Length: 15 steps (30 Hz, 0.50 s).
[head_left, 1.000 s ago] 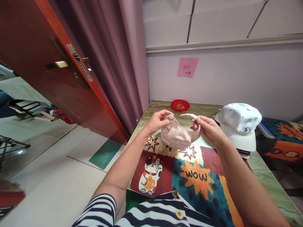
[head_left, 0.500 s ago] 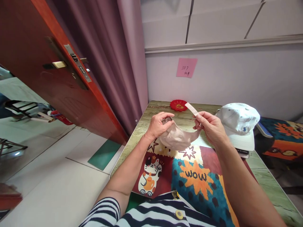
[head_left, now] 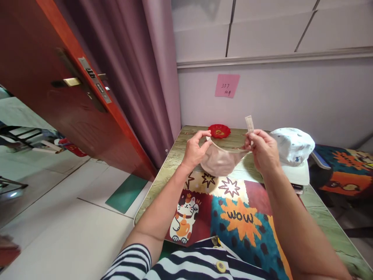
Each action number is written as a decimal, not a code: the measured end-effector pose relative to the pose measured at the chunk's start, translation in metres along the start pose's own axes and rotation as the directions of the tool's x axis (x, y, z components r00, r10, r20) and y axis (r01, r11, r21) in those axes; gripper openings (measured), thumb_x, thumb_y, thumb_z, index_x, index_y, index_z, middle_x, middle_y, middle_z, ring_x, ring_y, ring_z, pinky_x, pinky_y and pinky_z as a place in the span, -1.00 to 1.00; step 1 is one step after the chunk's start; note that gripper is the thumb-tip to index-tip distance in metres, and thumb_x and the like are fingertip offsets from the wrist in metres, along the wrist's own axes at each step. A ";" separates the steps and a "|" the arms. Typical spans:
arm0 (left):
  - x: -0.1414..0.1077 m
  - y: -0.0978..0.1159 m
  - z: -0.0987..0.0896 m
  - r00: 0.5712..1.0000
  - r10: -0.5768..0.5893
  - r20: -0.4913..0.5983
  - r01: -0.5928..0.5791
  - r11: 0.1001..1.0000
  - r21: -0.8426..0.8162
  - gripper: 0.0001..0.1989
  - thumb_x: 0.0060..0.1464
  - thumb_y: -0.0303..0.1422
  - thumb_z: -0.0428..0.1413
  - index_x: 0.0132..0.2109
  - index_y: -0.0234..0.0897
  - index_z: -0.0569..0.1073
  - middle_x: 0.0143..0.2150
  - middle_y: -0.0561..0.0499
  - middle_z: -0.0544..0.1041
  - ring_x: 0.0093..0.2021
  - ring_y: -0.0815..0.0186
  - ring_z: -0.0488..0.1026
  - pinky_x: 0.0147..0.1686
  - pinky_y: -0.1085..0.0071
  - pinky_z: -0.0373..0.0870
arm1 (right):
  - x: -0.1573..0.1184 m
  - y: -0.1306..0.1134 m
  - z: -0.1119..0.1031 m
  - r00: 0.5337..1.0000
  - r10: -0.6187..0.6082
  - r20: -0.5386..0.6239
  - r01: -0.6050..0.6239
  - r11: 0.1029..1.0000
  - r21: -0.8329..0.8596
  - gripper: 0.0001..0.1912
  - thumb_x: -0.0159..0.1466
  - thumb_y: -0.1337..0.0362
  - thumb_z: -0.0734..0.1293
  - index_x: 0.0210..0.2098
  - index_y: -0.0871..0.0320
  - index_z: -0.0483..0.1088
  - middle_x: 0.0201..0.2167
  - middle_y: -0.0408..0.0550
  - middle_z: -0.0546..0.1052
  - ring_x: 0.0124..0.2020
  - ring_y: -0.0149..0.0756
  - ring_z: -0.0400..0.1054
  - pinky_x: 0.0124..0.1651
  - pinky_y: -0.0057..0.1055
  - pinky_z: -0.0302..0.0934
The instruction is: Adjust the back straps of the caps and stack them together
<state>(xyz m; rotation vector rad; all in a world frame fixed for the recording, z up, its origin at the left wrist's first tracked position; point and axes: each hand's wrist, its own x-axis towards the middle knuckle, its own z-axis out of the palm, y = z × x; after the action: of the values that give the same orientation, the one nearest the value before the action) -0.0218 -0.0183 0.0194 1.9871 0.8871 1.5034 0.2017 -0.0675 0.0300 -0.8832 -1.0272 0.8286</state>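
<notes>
A beige, smooth cloth piece (head_left: 220, 161) with narrow ends hangs in a curve between my two hands above the table. My left hand (head_left: 196, 149) pinches its left end, where a small pale tab shows at the fingertips. My right hand (head_left: 264, 149) grips the other end, and a short pale strip (head_left: 250, 123) sticks up out of its fingers. I cannot make out what kind of article the cloth is. Beneath it lies a colourful printed mat (head_left: 240, 217) with a cat and the word WOW.
A red scalloped dish (head_left: 219, 131) sits at the table's back edge. To the right of my right hand stands a white cap (head_left: 293, 146) over dark items. A wooden door (head_left: 87, 116) and purple curtain (head_left: 140, 66) flank the left; a pink note (head_left: 227, 85) is on the wall.
The pale strip in my right hand has swung from slanting left to nearly upright. My right hand has moved slightly right and up, and the cloth is stretched a little wider.
</notes>
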 end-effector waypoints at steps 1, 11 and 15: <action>-0.011 0.000 0.000 1.000 -0.007 -0.016 0.007 1.000 0.022 -0.83 0.08 -0.47 0.24 -0.15 -0.21 0.55 -0.03 -0.05 0.58 0.01 0.24 0.51 0.04 0.33 0.40 | -0.011 0.003 -0.001 0.999 0.035 0.011 -0.035 0.999 -0.011 -0.83 0.18 0.15 0.47 -0.38 0.10 0.50 -0.59 -0.25 0.36 -0.59 -0.48 0.17 -0.40 -0.46 0.28; -0.055 0.000 0.006 0.953 -0.300 -0.045 0.294 0.950 -0.103 -0.80 -0.05 -0.49 0.23 -0.20 -0.29 0.58 -0.35 0.06 0.49 -0.41 0.44 0.36 -0.35 0.51 0.37 | -0.060 0.027 0.011 0.974 0.221 -0.047 -0.224 0.969 -0.105 -0.65 0.12 -0.02 0.50 -0.35 0.16 0.54 -0.65 -0.28 0.26 -0.61 -0.49 0.07 -0.53 -0.50 0.12; -0.063 0.003 0.006 0.963 -0.265 -0.037 0.267 0.963 0.044 -0.79 -0.06 -0.53 0.19 -0.22 -0.27 0.59 -0.32 0.05 0.54 -0.43 0.44 0.40 -0.35 0.50 0.39 | -0.064 0.031 0.012 0.985 0.171 -0.018 -0.170 0.952 -0.255 -0.65 0.17 -0.03 0.44 -0.43 0.16 0.46 -0.62 -0.22 0.35 -0.58 -0.45 0.18 -0.49 -0.48 0.16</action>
<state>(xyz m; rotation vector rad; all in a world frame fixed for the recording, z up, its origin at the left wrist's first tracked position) -0.0271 -0.0672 -0.0203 1.7968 1.1635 1.3734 0.1667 -0.1095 -0.0178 -1.2036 -1.0883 0.8540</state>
